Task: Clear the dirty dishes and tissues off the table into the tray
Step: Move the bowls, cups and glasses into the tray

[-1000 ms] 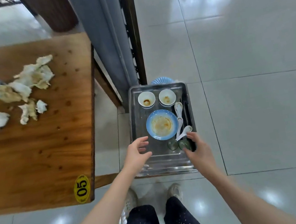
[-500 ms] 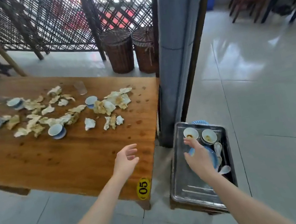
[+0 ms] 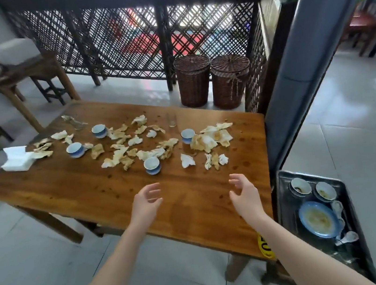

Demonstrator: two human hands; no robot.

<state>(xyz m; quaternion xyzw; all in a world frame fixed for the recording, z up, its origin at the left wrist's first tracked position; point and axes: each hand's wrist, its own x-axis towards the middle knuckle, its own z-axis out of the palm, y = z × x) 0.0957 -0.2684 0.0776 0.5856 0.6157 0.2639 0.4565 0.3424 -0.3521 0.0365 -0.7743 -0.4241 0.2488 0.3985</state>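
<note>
Tray (image 3: 288, 215) stands low beside the right end of the surface (image 3: 66, 186) and already holds bowls (image 3: 300, 186), a plate (image 3: 318, 219) and spoons (image 3: 337, 207), so cups set in carelessly may knock and chip them. The left hand (image 3: 146, 204) and right hand (image 3: 243, 195) hover empty above the near surface, fingers loosely spread; farther lie the blue cups (image 3: 152, 165) and the crumpled tissues (image 3: 211, 138).

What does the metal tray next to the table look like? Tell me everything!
The tray is a shiny grey metal rectangle with a raised rim. It sits level and low beside the right end of the wooden table. Inside lie two stained white bowls, a dirty blue-rimmed plate and white spoons. Neither the left hand nor the right hand touches it; both hover open over the table.
</note>
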